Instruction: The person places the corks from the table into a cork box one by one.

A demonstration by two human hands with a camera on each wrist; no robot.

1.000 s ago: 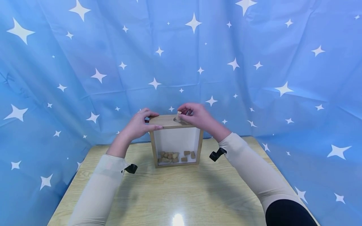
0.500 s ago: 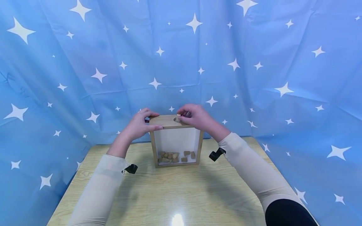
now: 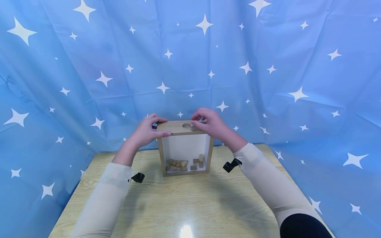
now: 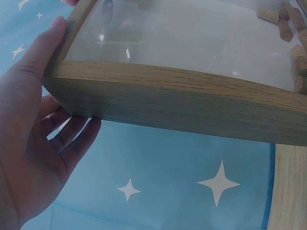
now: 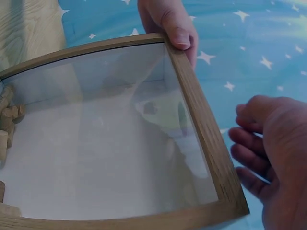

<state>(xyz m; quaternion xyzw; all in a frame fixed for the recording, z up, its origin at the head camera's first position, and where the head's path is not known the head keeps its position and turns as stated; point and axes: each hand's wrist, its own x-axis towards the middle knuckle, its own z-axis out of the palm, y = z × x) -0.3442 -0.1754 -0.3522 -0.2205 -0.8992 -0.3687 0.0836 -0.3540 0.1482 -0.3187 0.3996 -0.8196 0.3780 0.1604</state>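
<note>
A wooden shadow box (image 3: 185,172) with a clear front stands upright on the table. Its top has a round hole (image 3: 186,126), and several wine corks (image 3: 184,163) lie on its floor inside. My left hand (image 3: 146,131) grips the top left corner, thumb on the front edge and fingers behind, as the left wrist view (image 4: 33,124) also tells. My right hand (image 3: 210,124) hovers at the top just right of the hole. Its fingers are loosely bent, with nothing seen in them in the right wrist view.
The pale wooden table (image 3: 178,205) stretches in front of the box. Right behind it hangs a blue curtain (image 3: 190,59) with white stars, which also closes in both sides. A black strap (image 3: 232,164) hangs from the right sleeve.
The cork pinched by my right hand has dropped through the hole and now rests among the right-hand corks. My right hand has shifted slightly right, uncovering the hole. The left hand stays put.
</note>
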